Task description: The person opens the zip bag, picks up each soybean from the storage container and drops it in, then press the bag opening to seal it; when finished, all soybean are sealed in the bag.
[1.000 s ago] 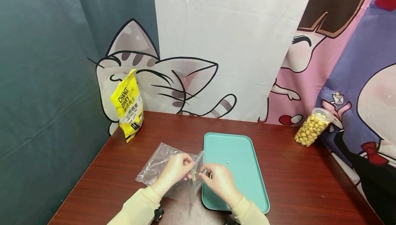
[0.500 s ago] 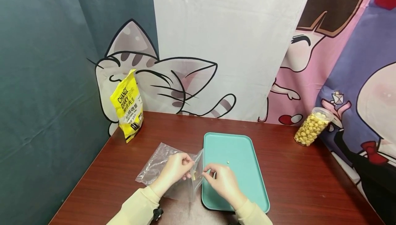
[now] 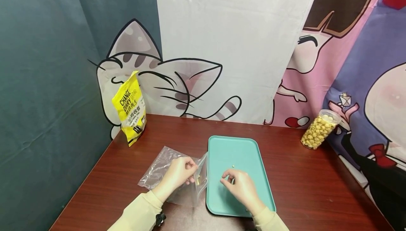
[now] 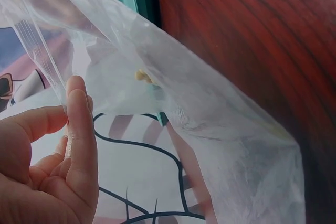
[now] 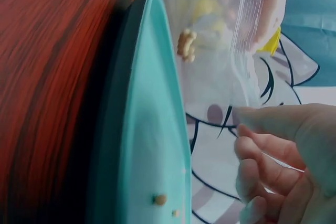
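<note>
A clear plastic zip bag (image 3: 156,170) lies on the table with its right part raised, its upper edge pinched between the thumb and index finger of my left hand (image 3: 178,171). Small tan, bean-like pieces (image 5: 186,44) sit in a clump inside the bag. Over the turquoise tray (image 3: 234,150), my right hand (image 3: 243,188) is apart from the bag, fingers loosely bent and nothing visible between them. On the tray lie a few loose tan pieces; one small piece (image 3: 233,166) shows beyond the right hand, and another round piece (image 5: 160,199) appears in the right wrist view.
Standing at the back left is a yellow snack bag (image 3: 130,105) with black lettering. A clear jar of popcorn (image 3: 318,132) leans at the back right. Printed cloth backdrops (image 3: 234,47) rise behind the reddish-brown table (image 3: 304,181).
My right hand has left the bag's open edge and moved right, over the tray. The left hand keeps its pinch on the bag in about the same place.
</note>
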{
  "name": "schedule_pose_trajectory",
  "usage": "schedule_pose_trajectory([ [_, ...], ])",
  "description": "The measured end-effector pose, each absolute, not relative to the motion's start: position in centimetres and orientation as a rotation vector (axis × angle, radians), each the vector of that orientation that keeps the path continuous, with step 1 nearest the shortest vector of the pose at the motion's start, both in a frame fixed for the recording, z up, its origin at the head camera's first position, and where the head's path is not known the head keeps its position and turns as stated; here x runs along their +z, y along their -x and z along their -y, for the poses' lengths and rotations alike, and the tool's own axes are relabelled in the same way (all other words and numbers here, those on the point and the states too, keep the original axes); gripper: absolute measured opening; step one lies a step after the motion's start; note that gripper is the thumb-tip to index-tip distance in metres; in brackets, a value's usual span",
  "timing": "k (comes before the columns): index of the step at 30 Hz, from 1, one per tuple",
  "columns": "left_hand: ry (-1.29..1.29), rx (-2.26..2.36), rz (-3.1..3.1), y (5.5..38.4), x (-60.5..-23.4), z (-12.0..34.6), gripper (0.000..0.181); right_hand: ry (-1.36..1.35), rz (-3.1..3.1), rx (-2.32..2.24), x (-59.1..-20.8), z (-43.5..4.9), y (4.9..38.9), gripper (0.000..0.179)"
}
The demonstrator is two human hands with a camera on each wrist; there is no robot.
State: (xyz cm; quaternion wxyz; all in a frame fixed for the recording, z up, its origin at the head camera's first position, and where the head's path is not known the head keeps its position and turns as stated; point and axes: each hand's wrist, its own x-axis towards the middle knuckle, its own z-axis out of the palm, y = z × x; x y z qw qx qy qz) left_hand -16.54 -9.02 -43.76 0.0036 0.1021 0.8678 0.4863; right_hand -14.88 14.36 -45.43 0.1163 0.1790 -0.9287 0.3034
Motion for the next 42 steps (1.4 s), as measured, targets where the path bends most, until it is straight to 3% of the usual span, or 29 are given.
schedule_pose_trajectory([
  [22,-0.317,1.530,-2.707,16.4,-43.5,9.2,0.008,-0.302,2.929,0.736,-47.2,-17.9,14.6,0.019],
  [42,-0.324,1.543,-2.709,16.2,-43.6,9.0,0.008,-0.337,2.937,0.643,-47.7,-17.5,14.7,0.018],
])
